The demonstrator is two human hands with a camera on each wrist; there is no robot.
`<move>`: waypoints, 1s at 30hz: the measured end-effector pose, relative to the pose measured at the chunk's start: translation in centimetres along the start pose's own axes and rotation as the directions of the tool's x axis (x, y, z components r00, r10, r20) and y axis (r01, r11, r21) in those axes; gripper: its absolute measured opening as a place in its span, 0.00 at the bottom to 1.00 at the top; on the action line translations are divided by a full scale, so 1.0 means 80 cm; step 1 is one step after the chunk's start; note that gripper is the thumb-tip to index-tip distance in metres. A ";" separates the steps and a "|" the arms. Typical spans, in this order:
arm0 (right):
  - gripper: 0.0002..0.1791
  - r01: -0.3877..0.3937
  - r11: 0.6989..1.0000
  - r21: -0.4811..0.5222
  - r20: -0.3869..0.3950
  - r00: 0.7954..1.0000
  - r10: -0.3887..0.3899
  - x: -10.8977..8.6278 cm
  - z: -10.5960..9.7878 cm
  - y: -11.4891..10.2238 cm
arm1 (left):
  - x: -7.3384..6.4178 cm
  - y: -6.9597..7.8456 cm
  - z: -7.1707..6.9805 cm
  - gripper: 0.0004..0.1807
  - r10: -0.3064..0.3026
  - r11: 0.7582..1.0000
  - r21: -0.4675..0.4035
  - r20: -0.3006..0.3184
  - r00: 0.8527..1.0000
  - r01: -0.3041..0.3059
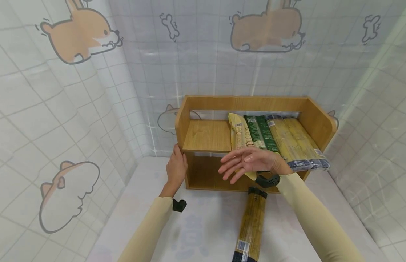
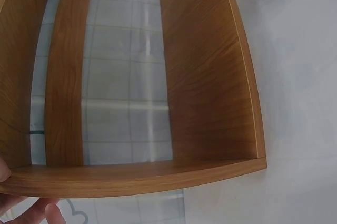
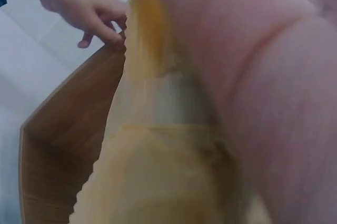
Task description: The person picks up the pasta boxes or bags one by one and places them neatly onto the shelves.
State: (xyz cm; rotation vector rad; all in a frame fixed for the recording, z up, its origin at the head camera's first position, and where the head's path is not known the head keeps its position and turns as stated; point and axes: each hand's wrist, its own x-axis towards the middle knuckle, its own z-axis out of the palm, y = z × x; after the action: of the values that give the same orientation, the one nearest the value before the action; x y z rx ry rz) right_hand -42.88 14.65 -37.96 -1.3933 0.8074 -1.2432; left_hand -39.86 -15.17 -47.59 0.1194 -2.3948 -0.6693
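Note:
My left hand [image 1: 177, 167] grips the left side panel of a small two-level wooden shelf [image 1: 206, 135], thumb inside and fingers outside in the left wrist view. Over the upper board's front edge, my right hand [image 1: 252, 162] is spread with extended fingers, in front of a yellow packet [image 1: 239, 133]. That packet's crimped end [image 3: 152, 161] lies close by the palm in the right wrist view. Beside it on the upper board are a green packet [image 1: 261, 131] and a broad clear pack of long yellow sticks like dried noodles [image 1: 294, 140], its dark-banded end overhanging the front.
A narrow pack of similar yellow sticks [image 1: 252, 222] with dark ends lies on the white table [image 1: 203, 233] before the shelf. Behind the shelf hangs a tile-patterned sheet [image 1: 203, 69] with cartoon dogs, continuing along both sides.

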 end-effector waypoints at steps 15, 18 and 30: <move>0.39 -0.597 0.784 -0.169 -0.115 0.802 0.586 -0.002 0.024 0.011 | 0.003 -0.002 0.003 0.17 -0.011 1.000 0.004 0.010 1.000 0.011; 0.42 -0.687 0.693 -0.219 -0.152 0.725 0.671 -0.002 0.024 0.021 | 0.001 -0.001 0.003 0.18 -0.012 1.000 0.004 0.006 1.000 0.012; 0.39 -0.864 0.443 -0.242 -0.363 0.503 0.784 -0.019 0.029 0.058 | 0.000 0.000 0.002 0.18 -0.006 1.000 0.000 -0.006 1.000 0.006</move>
State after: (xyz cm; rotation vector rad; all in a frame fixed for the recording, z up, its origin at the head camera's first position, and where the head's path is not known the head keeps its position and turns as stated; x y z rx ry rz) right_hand -40.31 15.66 -42.60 -0.9019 1.7199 -0.4069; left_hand -39.94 -15.09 -47.74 0.1284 -2.3898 -0.6712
